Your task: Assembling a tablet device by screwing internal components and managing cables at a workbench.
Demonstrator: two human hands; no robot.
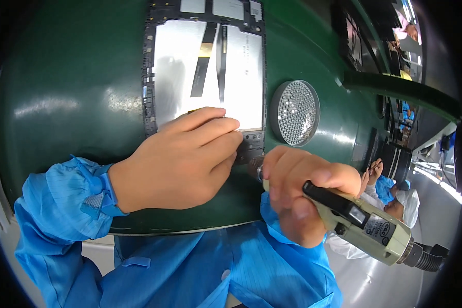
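A tablet-like device chassis (205, 113) with a black frame and silver back plate lies before me. Two dark ribbon strips run along its plate; the left strip (200, 77) has a gold band. My left hand (182, 159) rests over the chassis's near end, its fingers bent and pressed together; its thumb and whatever the fingertips hold are hidden. My right hand (305, 192) is wrapped round a cream electric screwdriver (380, 236) with a black lever. Its metal nose (256, 167) points at the near right corner of the chassis; its very tip is hard to make out.
Right of the chassis stands a round grey dish (295, 113) with many small dimples or beads. All this sits on a green work surface (77, 102). A dark green bar (400, 90) arches at the right. Other people work farther right, one in a white cap (408, 205).
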